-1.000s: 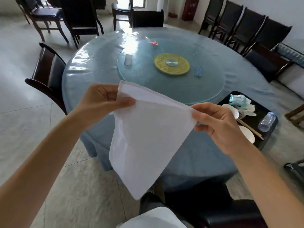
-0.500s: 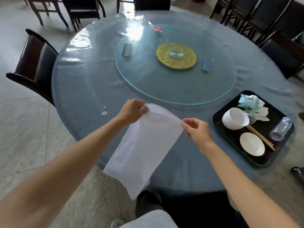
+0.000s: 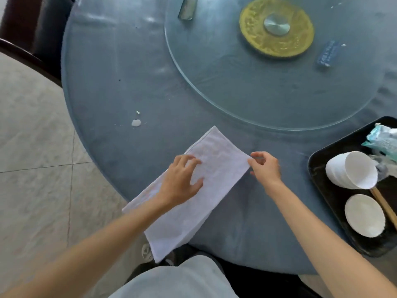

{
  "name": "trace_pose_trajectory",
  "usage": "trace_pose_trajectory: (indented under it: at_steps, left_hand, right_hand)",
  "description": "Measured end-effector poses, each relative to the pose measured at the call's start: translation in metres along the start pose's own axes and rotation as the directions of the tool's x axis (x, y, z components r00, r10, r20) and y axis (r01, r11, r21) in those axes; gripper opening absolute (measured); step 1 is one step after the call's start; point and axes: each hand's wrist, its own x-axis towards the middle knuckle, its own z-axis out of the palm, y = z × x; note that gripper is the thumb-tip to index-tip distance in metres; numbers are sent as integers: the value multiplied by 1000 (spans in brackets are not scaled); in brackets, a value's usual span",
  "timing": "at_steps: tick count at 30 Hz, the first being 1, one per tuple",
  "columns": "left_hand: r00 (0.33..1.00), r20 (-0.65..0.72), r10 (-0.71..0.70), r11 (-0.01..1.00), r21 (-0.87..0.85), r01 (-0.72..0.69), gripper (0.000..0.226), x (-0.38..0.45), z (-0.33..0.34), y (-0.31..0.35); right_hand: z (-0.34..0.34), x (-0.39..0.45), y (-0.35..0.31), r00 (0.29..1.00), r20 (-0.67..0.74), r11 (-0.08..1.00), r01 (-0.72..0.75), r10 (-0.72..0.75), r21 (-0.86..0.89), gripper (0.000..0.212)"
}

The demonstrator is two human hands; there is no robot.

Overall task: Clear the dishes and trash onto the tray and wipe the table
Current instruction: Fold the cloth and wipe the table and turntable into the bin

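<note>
The cloth now lies folded on the table, its near end hanging over the rim; half a second ago I held it up in the air. My left hand presses flat on it, fingers spread. My right hand pinches its right corner. Bare blue table stretches left to a white spill and ahead to the glass turntable. Right, near the edge, the tray holds bowls, a saucer, chopsticks and wrappers. The blue packet has print too blurred to read
</note>
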Motion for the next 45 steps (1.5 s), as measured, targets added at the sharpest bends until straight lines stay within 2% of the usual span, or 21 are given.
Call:
trace_pose_trajectory:
  at_steps: [4,7,10,13,15,18,21,25,28,31,33,35,37,38,41,43,45]
  left_hand:
    - [993,101,-61,994,98,51,53,-96,21,-4]
    - [980,184,-71,983,178,38,42,-134,41,-15]
    - [986,149,-77,991,118,60,22,-151,48,-28]
    - [993,91,-71,997,33,68,14,-160,41,-29]
    - [993,21,-112,994,-15,113,13,-161,23,-23]
    - [978,-140,-156,987,-55,149,11,-153,-21,-22]
    - [977,-203,-58,998,-24,54,16,-136,-77,-41]
    - [946,-315,80,993,110,-47,31,-111,-151,-61]
    - [891,-418,179,965,249,-77,29,-101,-188,-62]
    - [850,-454,267,931,350,-105,22,-98,-197,-61]
    - [846,-434,309,913,386,-135,18,-104,-184,-61]
    - [862,-372,344,903,382,-195,13,-116,-155,-64]
    - [897,-270,349,900,362,-241,16,-132,-116,-70]
    - [918,-213,334,902,357,-245,19,-141,-94,-73]
    - [969,-66,238,915,350,-201,30,-163,-28,-77]
    - [981,8,192,922,342,-183,32,-170,4,-76]
    - [988,27,150,936,318,-151,23,-171,18,-72]
  right_hand:
    - [0,-9,-26,994,93,997,43,-49,66,22]
    - [1,-11,-42,982,143,992,115,-121,46,22]
    - [1,-12,-58,958,216,978,204,-188,-52,26]
    - [-2,-12,-77,915,329,941,298,-234,-159,33]
    - [-6,-11,-93,860,420,875,416,-290,-248,36]
    - [-10,-4,-122,741,487,706,640,-461,-305,39]
    - [-8,8,-154,611,510,540,786,-605,-300,32]
    - [-5,26,-194,527,407,437,849,-747,-296,21]
    - [-5,31,-212,411,337,323,901,-847,-288,17]
    - [-8,27,-210,310,268,226,926,-912,-302,15]
    - [-11,25,-192,257,247,169,930,-934,-328,13]
    - [-14,24,-161,259,247,164,923,-934,-348,13]
    - [-15,24,-120,313,280,210,915,-908,-344,14]
    - [-15,24,-94,356,307,246,906,-882,-344,15]
    - [-13,24,-8,551,416,369,818,-724,-441,23]
    - [-13,18,34,626,478,377,767,-616,-519,23]
    - [-10,9,48,664,473,369,731,-579,-574,22]
